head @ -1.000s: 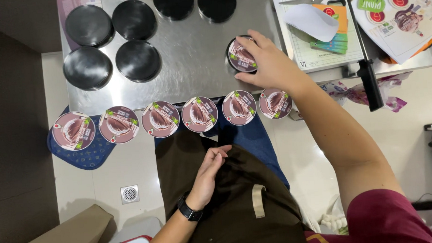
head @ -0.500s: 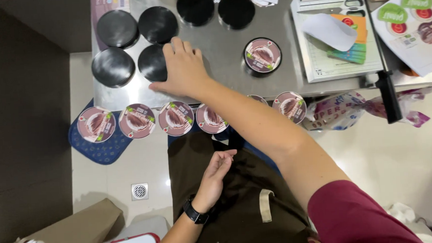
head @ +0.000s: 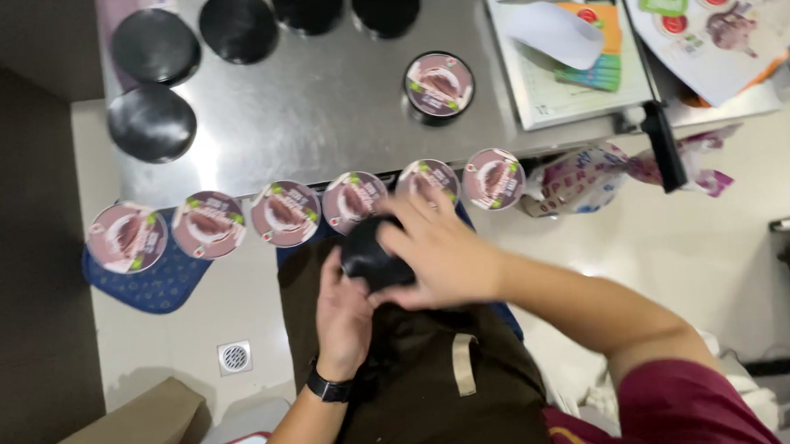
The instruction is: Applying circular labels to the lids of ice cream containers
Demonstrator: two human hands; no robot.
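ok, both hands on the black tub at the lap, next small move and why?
Probably steady the black tub with the left hand while the right hand settles on top. Both hands already cup it below the table edge, off any support.

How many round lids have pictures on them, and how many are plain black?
Picture lids: 7, six in a row along the table edge and one alone on the steel table.
Plain black lids: 6, five on the table and one held in both hands.
Total: 13
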